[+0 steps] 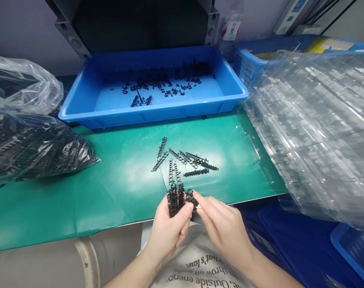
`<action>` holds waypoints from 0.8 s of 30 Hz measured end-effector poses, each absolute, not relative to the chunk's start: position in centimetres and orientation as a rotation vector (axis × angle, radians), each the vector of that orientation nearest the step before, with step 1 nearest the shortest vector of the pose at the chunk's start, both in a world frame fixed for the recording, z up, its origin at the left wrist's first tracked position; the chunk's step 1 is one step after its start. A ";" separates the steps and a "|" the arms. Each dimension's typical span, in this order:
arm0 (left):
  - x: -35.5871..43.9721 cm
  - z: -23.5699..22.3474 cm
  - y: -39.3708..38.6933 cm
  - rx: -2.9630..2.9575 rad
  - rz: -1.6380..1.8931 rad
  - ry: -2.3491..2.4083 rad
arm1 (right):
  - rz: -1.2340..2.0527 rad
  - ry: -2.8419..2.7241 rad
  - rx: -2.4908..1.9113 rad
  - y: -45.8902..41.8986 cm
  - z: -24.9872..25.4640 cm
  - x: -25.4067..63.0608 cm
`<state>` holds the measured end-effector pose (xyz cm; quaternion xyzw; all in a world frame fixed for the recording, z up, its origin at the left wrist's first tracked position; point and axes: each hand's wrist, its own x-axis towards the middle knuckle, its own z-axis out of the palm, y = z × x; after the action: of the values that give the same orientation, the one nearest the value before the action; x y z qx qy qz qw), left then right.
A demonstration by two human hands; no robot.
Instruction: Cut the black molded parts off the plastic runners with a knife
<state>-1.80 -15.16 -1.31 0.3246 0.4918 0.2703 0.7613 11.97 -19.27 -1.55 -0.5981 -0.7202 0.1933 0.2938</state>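
Near the table's front edge, my left hand (170, 226) is closed around a bunch of black plastic strips (173, 200) that stick up past its fingers. Thumb and fingers of my right hand (219, 218) pinch a small black plastic part (190, 196) at the right side of that bunch. Whether this part is joined to a strip cannot be made out. Just beyond both hands, several loose black strips (197, 173) with rows of rings lie scattered on the green table mat (119, 192).
A blue tray (158, 114) with small black pieces stands at the back. On the left sits a clear bag (35, 148) full of black parts. Stacked clear plastic trays (317, 132) lean over the right side. Behind them are a blue basket (249, 64) and a bottle (231, 30).
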 end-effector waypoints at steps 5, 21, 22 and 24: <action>-1.8 -0.9 -15.0 0.723 0.590 1.051 | 0.672 -1.818 -1.564 -19.2 -1.5 12.5; -2.3 -0.8 -14.6 0.759 0.621 1.028 | 0.673 -1.964 -1.455 -19.0 -1.2 13.3; -2.8 -0.5 -14.0 0.802 0.676 1.061 | 0.637 -1.941 -1.445 -19.0 -1.3 13.4; -4.5 0.6 -12.2 0.930 0.869 1.210 | 0.590 -1.913 -1.422 -19.0 -1.8 13.7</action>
<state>-4.51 -12.18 0.59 0.4076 0.5303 0.3807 0.6385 13.66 -19.02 -1.82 -0.5452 -0.7337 0.2264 0.3363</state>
